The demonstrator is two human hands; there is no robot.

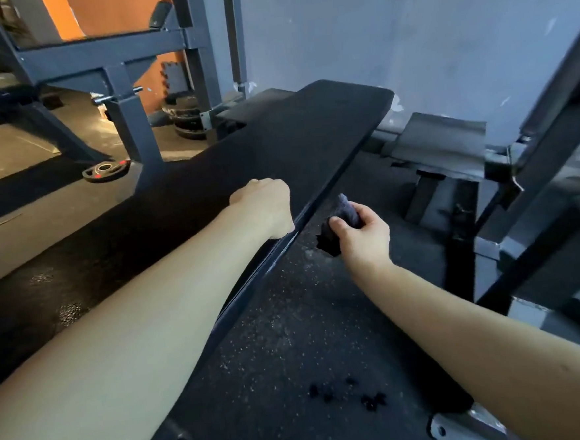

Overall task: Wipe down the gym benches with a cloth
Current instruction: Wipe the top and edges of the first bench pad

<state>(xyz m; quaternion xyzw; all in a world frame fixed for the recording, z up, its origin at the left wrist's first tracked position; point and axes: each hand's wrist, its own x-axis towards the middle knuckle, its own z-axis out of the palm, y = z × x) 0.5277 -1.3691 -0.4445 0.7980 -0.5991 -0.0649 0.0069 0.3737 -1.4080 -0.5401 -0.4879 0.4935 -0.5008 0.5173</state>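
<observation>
Head view looks down along a black bench (276, 145) that runs away from the person toward a grey wall. The left hand (263, 208) rests on the pad at its right edge, knuckles up. Its fingers curl out of sight, so I cannot tell whether they clasp the edge or only lean on it. The right hand (363, 233) pinches a bunched dark cloth (342, 207) between thumb and curled fingers. The cloth is just beside the pad's edge, off the bench and above the speckled floor (289, 323). The grip takes only part of the wad, and a loose end hangs below the thumb. If it slips, the cloth would likely land in the floor grit and carry that onto the pad. A wad this small also covers a narrow strip, so patches could be missed, mostly at the far end. The metal frame (535, 168) is near on the right, and a wide sweep might knock the hand against it.
</observation>
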